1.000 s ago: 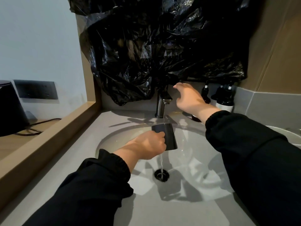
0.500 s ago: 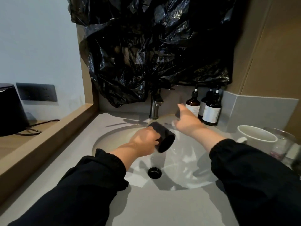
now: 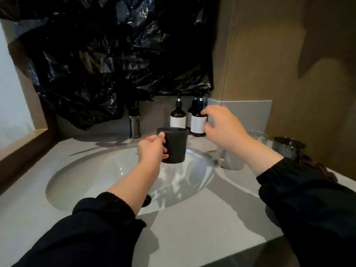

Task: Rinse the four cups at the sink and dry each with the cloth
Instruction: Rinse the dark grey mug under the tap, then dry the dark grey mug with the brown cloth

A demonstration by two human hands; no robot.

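Black plastic sheeting (image 3: 115, 54), crinkled and glossy, covers the upper left and centre of the frame, hanging down to just above the tap. Tan wall fills the upper right. Pale grey countertop (image 3: 192, 237) spans the lower half, with the oval white sink (image 3: 86, 180) set into it left of centre; drain partly hidden behind the left forearm. Both arms come in from the bottom edge in black sleeves.

Left hand (image 3: 153, 150), frame centre, is wrapped around the black cup (image 3: 176, 145) from its left side, thumb up near the rim, fingers closed on the wall. Cup is upright, mouth up, held over the back right part of the basin, not touching it. Contents cannot be told.

Right hand (image 3: 223, 128), right of centre, hangs in the air with fingers loosely spread and curled, holding nothing, just in front of the right-hand brown pump bottles (image 3: 197, 122). Touching them or not: cannot tell. One more brown bottle (image 3: 178, 117) stands left of those, behind the cup.

Metal tap (image 3: 134, 126) stands at the back edge, left of the cup; no water visible.

Right of the sink on the counter: a pale mug (image 3: 232, 160) partly hidden under the right wrist, a clear glass (image 3: 258, 135) behind it, a dark metallic cup (image 3: 288, 147) further right. Dark brown cloth (image 3: 317, 168) lies crumpled by the right sleeve, near the metallic cup.
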